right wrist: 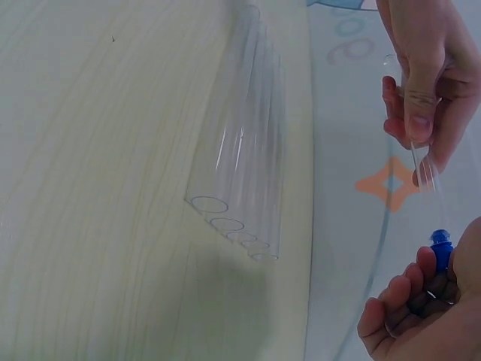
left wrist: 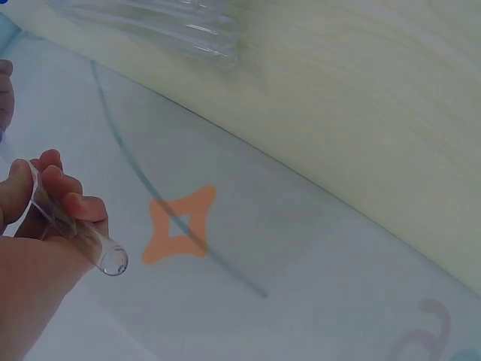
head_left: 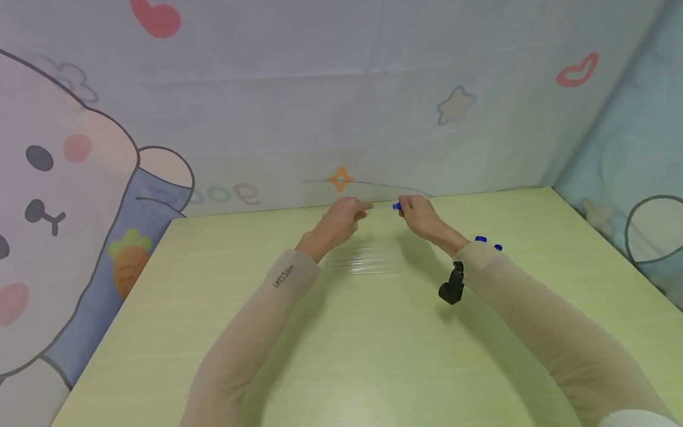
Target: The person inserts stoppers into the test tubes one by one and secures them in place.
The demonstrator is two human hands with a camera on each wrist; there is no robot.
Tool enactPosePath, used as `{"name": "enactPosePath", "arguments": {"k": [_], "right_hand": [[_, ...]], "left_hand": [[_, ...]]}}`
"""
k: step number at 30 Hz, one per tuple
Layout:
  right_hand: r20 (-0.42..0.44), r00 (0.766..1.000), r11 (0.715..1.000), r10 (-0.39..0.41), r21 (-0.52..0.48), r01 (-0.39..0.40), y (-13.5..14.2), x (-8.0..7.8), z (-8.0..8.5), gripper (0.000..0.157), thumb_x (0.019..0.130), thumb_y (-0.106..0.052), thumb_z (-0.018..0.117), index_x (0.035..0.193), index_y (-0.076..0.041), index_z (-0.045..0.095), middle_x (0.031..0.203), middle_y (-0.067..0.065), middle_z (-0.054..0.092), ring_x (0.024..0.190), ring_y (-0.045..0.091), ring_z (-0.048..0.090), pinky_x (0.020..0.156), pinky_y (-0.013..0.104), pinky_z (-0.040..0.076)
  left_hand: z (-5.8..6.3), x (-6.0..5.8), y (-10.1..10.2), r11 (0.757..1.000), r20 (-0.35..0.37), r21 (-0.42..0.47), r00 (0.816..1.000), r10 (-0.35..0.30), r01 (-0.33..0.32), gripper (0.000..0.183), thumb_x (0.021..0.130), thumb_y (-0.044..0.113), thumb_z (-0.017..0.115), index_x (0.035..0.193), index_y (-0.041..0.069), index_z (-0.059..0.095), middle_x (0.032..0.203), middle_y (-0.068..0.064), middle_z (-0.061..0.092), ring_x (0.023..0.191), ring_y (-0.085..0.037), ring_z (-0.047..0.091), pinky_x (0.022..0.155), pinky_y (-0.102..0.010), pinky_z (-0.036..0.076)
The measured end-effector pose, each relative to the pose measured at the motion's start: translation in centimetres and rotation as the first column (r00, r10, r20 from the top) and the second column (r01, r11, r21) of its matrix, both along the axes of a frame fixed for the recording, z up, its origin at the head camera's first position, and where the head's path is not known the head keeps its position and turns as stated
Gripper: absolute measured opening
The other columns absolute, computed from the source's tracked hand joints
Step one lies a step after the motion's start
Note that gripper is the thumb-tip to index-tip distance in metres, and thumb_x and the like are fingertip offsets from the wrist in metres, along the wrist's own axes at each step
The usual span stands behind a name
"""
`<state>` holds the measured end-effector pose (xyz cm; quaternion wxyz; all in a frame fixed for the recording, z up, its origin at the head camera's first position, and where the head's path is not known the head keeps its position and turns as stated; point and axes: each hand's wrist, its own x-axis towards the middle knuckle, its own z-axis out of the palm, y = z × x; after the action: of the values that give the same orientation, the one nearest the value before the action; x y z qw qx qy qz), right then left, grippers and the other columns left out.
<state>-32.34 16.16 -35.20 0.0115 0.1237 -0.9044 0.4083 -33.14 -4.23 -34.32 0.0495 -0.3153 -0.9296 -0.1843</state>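
Note:
My left hand (head_left: pixel 338 222) pinches a clear test tube (left wrist: pixel 107 256) between thumb and fingers, above the far part of the table. The tube's rounded end sticks out on one side in the left wrist view. In my right hand (head_left: pixel 423 218) is a small blue stopper (right wrist: pixel 442 252), held by curled fingers. Its narrow end faces the tube's mouth; how close they are is hard to tell through the clear wall. Below the hands, several clear tubes (right wrist: pixel 240 143) lie side by side on the table, mouths toward the right.
Two more blue stoppers (head_left: pixel 481 239) rest on the pale wood-look table (head_left: pixel 373 344), beyond my right forearm. A black camera (head_left: pixel 452 289) hangs at my right wrist. A printed cloth (head_left: pixel 341 118) rises behind the table's far edge, and another stands at the right.

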Motion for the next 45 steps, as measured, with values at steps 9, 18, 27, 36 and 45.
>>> {"name": "enactPosePath", "arguments": {"k": [9,18,27,36,45], "right_hand": [[-0.034,0.999,0.999,-0.014,0.031,0.015,0.1,-0.2,-0.1,0.044,0.107,-0.022,0.023,0.079,-0.003,0.051,0.062,0.000,0.038,0.050,0.012,0.029,0.052,0.025,0.028],[-0.038,0.999,0.999,-0.026,0.039,0.028,-0.2,-0.4,-0.2,0.044,0.107,-0.021,0.023,0.080,-0.003,0.051,0.063,0.000,0.039,0.051,0.012,0.030,0.051,0.025,0.029],[-0.066,0.997,0.997,-0.037,0.069,0.041,0.0,-0.5,0.1,0.045,0.107,-0.019,0.025,0.080,-0.002,0.056,0.063,0.001,0.042,0.052,0.012,0.032,0.055,0.027,0.032],[-0.085,0.996,0.994,0.018,0.109,-0.009,0.6,-0.6,-0.1,0.044,0.107,-0.017,0.027,0.079,-0.001,0.058,0.062,0.001,0.045,0.050,0.012,0.031,0.056,0.027,0.031],[-0.084,0.996,0.992,0.036,0.120,-0.025,0.9,-1.2,-0.2,0.045,0.107,-0.016,0.027,0.080,0.000,0.059,0.062,0.001,0.047,0.047,0.010,0.030,0.053,0.026,0.030]], "left_hand": [[-0.2,-0.2,0.2,1.000,0.001,0.001,1.000,0.004,-0.004,0.035,0.099,0.003,0.049,0.133,0.006,0.058,0.112,-0.014,0.068,0.104,-0.025,0.064,0.094,-0.033,0.052],[-0.2,-0.3,0.2,1.000,0.011,-0.007,1.000,0.004,-0.004,0.036,0.098,0.002,0.049,0.133,0.006,0.057,0.115,-0.015,0.068,0.106,-0.026,0.064,0.094,-0.033,0.052],[-0.3,-0.3,0.2,1.000,-0.016,0.024,1.000,-0.018,0.019,0.034,0.098,0.002,0.050,0.130,0.005,0.060,0.109,-0.016,0.069,0.098,-0.026,0.065,0.091,-0.034,0.053],[-0.6,-0.5,0.3,0.999,-0.018,-0.004,0.999,-0.033,0.033,0.034,0.097,0.003,0.052,0.131,0.005,0.059,0.125,-0.014,0.065,0.113,-0.027,0.062,0.098,-0.034,0.050],[-0.7,-0.2,0.3,0.991,-0.239,-0.130,0.970,-0.048,0.018,0.040,0.095,0.009,0.059,0.134,0.015,0.057,0.105,-0.010,0.073,0.082,-0.023,0.053,0.073,-0.033,0.047]]}}
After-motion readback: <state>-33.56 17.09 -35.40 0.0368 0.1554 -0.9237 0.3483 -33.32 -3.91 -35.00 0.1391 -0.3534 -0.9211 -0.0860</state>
